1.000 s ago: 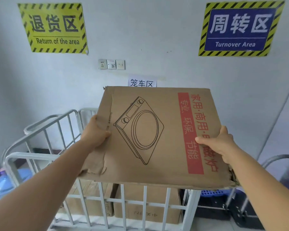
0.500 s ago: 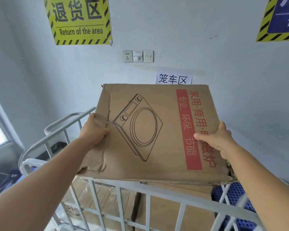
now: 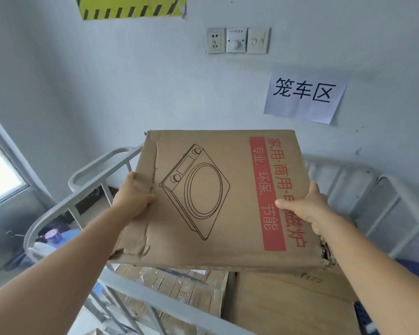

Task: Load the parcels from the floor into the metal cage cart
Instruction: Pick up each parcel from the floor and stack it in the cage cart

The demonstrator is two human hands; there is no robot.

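Gripping its side edges, the left hand [image 3: 133, 197] and right hand [image 3: 307, 206] hold a flat cardboard parcel [image 3: 218, 201] above the metal cage cart [image 3: 87, 189], seemingly clear of the boxes [image 3: 288, 305] stacked inside.

Up on the pale wall [image 3: 107, 88] hung a white paper sign [image 3: 304, 95] with three black characters, its lower corner a little crooked. Left of it and higher sat a row of wall plates [image 3: 237, 40]: a socket, a round dial, a switch, side by side. At the top edge showed the bottom of a yellow sign [image 3: 131, 7] with black hazard stripes. Far left, a window [image 3: 0, 172] glowed bright. Low on the left stood a blue water jug [image 3: 58, 236] with a red cap.
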